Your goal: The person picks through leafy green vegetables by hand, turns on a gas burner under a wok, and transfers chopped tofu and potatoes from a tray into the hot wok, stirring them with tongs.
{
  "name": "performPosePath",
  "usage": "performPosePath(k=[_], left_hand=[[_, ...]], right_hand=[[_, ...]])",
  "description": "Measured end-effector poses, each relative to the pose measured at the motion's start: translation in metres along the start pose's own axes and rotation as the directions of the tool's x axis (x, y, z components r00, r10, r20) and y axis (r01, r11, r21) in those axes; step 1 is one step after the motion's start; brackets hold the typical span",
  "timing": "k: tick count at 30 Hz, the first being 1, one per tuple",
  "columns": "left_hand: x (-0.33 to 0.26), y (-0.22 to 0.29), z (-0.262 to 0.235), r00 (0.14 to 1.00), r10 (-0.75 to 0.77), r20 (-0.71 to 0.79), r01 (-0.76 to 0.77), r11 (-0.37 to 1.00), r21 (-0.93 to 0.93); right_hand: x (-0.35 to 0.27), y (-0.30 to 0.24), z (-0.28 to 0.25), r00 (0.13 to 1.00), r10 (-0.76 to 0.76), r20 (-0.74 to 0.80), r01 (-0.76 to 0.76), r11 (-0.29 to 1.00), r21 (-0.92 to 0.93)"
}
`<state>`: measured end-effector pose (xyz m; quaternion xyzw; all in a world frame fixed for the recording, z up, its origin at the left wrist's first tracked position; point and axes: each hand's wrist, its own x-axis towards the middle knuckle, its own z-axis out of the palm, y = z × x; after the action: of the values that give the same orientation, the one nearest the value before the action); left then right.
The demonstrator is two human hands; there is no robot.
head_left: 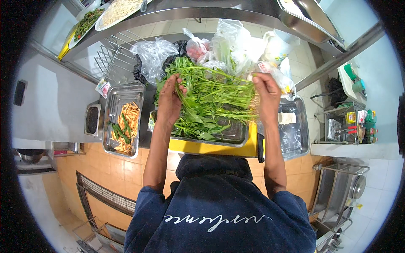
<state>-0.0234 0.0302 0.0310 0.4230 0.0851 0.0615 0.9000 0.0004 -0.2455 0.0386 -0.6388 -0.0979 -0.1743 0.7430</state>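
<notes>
Across the steel tabletop (50, 109), the bunch of leafy greens (211, 99) is the landmark, held above a shallow steel tray (236, 137) on a yellow board (211, 148). Its long axis runs left to right, leaves toward the person's left, pale root ends toward the right. The right hand (266, 90) has its fingers closed around the root end; the left hand (169, 99) pinches stems at the leafy end, so both hands touch it equally. Left of the bunch sits a tray of cut vegetables (123, 122); behind it, plastic bags (154, 55).
</notes>
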Motion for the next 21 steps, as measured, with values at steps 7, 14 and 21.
performPosePath(k=[7,14,21], left_hand=[[0.003,0.001,-0.024,1.0,-0.004,-0.023,0.002,0.997,-0.077],[0.003,0.002,-0.031,0.997,-0.018,-0.07,0.013,0.998,-0.068],[0.002,0.003,-0.031,0.994,-0.038,-0.099,0.032,0.998,-0.061]], right_hand=[[0.013,0.001,-0.03,0.995,-0.019,-0.102,0.028,0.996,0.085],[0.018,0.0,-0.034,0.973,-0.082,-0.218,0.109,0.988,0.113],[0.041,0.003,-0.016,0.949,-0.167,-0.267,0.172,0.985,-0.004]])
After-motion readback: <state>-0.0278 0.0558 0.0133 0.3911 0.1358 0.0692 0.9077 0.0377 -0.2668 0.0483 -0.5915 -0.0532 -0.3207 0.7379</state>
